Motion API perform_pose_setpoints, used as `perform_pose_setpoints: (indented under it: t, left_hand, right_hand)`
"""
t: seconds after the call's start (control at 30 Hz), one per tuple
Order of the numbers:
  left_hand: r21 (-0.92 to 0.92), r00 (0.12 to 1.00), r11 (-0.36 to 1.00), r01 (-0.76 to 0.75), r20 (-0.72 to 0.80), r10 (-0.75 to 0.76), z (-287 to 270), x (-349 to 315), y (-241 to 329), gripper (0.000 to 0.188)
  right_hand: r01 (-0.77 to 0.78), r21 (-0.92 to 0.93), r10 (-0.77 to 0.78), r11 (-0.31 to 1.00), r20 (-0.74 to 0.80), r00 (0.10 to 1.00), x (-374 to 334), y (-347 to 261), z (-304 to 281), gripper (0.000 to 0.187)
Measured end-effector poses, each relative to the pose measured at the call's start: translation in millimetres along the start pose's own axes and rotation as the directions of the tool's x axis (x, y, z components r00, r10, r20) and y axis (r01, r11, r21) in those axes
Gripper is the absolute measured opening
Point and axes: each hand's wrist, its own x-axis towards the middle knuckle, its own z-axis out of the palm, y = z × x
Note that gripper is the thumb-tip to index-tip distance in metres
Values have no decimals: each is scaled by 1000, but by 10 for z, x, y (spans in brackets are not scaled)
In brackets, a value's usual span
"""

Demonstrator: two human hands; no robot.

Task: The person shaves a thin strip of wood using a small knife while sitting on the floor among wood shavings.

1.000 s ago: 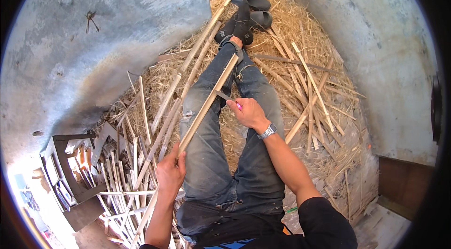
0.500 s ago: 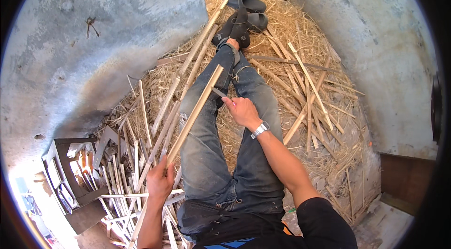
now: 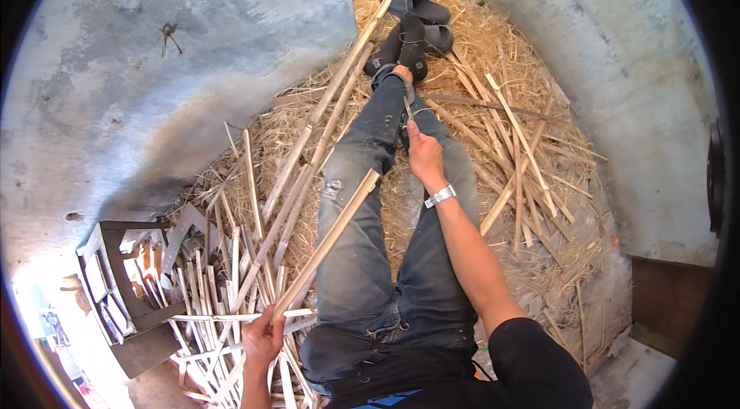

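Left hand [image 3: 264, 338] clamped on pale strip [image 3: 322, 250]; right hand [image 3: 426, 156] closed round knife [image 3: 409, 111], clear of strip's far end.

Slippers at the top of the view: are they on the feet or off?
Off: the slippers lie on the straw, and both socked feet show outside them.

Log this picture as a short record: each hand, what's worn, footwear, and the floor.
Left hand: grips a pale wooden strip slanting over the left leg
Right hand: holds a knife, handle mostly hidden
Worn: silver wristwatch, black top, jeans, dark socks
Footwear: dark sandals near the socks
Floor: straw, with loose strips on both sides
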Motion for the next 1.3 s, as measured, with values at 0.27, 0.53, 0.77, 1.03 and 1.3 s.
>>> perform_pose_setpoints:
  t: [0.27,0.53,0.77,1.03,1.3]
  left_hand:
    - [-86,997,995,-49,-68,43,339,407,326,34]
    - [-113,998,992,-58,-18,57,509,853,421,37]
    - [-89,992,989,-115,-68,109,300,640,275,36]
    - [-74,999,997,-36,27,38,44,52,-170,35]
    - [-123,996,991,-56,-70,48,235,186,-2,36]
  right_hand:
    - [143,41,-147,989,123,982,-601,-100,-169,69]
    - [222,-159,-170,962,285,943,-699,-96,-233,67]
    - [336,-64,-327,940,119,937,-672,-106,-53,69]
    - [11,59,-12,998,12,1000,-141,91,-253,76]
    - [92,247,-109,965,56,993,-465,-13,-371,51]
